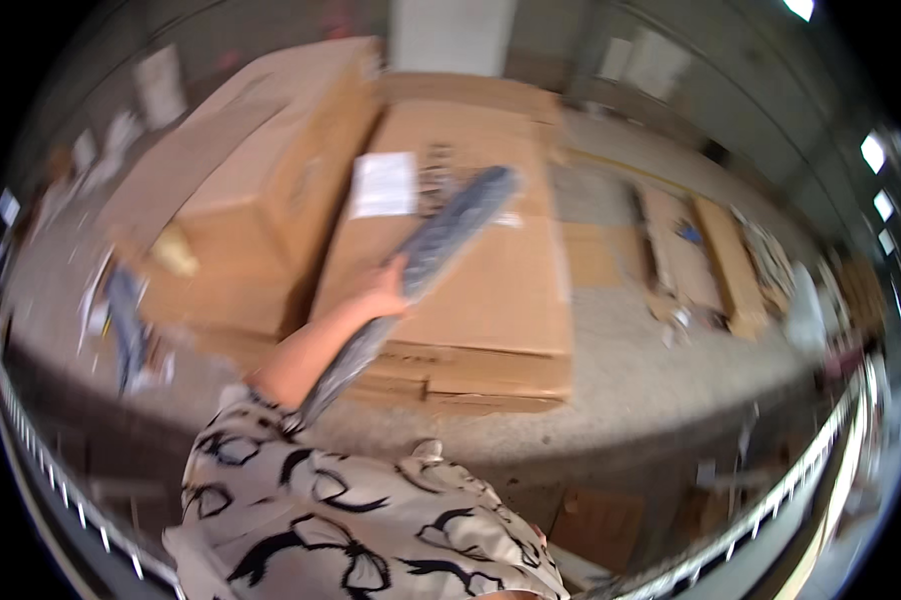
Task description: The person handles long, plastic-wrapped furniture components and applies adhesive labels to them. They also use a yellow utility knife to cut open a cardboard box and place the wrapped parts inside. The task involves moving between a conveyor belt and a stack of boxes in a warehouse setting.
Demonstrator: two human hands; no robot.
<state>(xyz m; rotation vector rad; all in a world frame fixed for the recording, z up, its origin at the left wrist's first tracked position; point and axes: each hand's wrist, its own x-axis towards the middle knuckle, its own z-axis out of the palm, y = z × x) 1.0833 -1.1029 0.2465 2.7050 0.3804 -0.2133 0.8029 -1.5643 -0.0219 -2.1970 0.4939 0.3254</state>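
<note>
My left hand (383,290) is closed around a long dark blue-grey roll (451,235) in shiny clear plastic wrap. The roll slants from beside my forearm up to the right, over a large flat cardboard box (491,295). A white paper sheet (385,184) is stuck on that box, left of the roll's far end. Blur hides whether the roll touches the cardboard. My right hand does not show.
A taller cardboard box (271,180) stands along the left. Flattened cardboard pieces (683,250) lie on the concrete floor (611,370) at the right. Another dark wrapped bundle (126,320) is at the far left. Pale metal rails (761,510) curve along the lower edges.
</note>
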